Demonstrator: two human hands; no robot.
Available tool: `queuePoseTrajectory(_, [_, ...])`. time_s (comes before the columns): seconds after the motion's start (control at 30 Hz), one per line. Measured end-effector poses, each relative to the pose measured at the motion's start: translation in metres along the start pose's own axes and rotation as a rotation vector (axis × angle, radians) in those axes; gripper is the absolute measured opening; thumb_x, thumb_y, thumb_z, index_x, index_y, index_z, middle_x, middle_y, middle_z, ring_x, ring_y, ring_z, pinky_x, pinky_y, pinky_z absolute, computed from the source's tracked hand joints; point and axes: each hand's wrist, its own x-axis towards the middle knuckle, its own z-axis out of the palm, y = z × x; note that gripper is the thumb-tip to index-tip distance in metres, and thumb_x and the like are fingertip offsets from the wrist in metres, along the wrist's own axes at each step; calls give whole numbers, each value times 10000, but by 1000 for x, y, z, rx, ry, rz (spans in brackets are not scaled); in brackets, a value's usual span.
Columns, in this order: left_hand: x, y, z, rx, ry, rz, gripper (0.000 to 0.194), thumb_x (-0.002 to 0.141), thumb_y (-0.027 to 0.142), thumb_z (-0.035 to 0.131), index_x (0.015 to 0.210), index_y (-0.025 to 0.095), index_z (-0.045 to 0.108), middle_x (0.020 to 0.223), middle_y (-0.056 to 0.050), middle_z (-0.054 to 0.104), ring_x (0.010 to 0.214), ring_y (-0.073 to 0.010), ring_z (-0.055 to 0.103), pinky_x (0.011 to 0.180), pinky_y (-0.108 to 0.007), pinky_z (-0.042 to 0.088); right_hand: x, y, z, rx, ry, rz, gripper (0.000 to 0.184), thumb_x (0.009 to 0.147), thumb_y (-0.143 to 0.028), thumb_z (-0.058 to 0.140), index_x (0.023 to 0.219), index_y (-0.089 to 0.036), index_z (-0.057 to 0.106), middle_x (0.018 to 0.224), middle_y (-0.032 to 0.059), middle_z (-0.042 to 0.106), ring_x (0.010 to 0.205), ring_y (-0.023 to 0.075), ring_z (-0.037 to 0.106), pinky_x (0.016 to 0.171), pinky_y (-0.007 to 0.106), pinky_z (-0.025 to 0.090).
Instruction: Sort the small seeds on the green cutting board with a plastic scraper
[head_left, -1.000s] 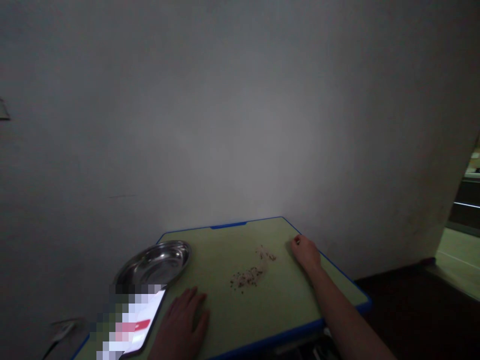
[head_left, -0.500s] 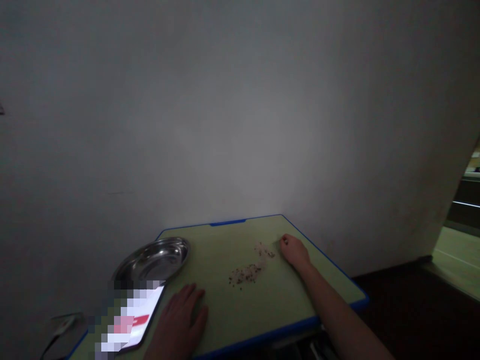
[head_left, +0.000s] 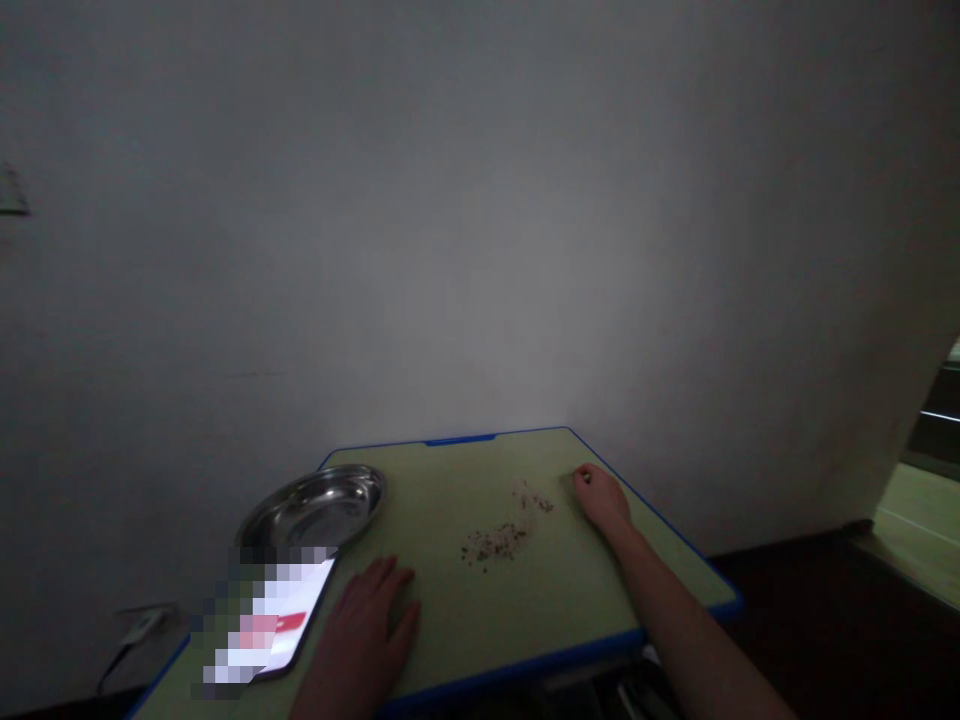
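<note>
Looks like a home, room type unclear. Plain grey wall, scuffed in places, close behind a small blue-edged counter. Charger-like plug with dark cord low at left. Far right, past wall's end: pale floor, dark low unit. Dim light throughout.

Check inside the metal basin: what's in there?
Bare, reflecting metal is all that shows in the metal basin; pixelated blocks cover its near end, so anything there cannot be seen.
</note>
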Motion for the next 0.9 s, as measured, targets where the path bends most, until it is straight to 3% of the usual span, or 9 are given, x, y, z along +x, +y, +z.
queuePoseTrajectory(0.13, [0,2,-2,-45,32,1,325,813,356,436,996,198,654,1198,-134,657,1138,-298,594,969,-496,453,0,0,0,5,-4,3,292,890,-302,421,906,-203,696,877,81,731,781,203,655,611,265,398])
queuePoseTrajectory(0.23, [0,5,-6,-83,51,3,236,832,322,397,871,217,605,1018,-111,700,980,-261,654,876,-444,505,-1,0,0,12,-6,-7,287,885,-305,427,906,-207,697,885,75,729,793,202,653,614,263,397])
queuePoseTrajectory(0.4, [0,11,-14,-131,44,18,123,802,258,411,743,237,517,827,-59,659,789,-213,640,743,-365,518,-1,0,0,18,2,-3,294,881,-309,431,915,-199,701,878,88,727,820,205,652,650,262,410])
queuePoseTrajectory(0.9, [1,9,-14,-152,9,26,60,726,264,447,709,238,498,842,-62,613,829,-243,599,781,-408,484,2,4,3,34,31,-15,265,874,-290,461,899,-200,709,888,83,729,800,192,650,649,252,408])
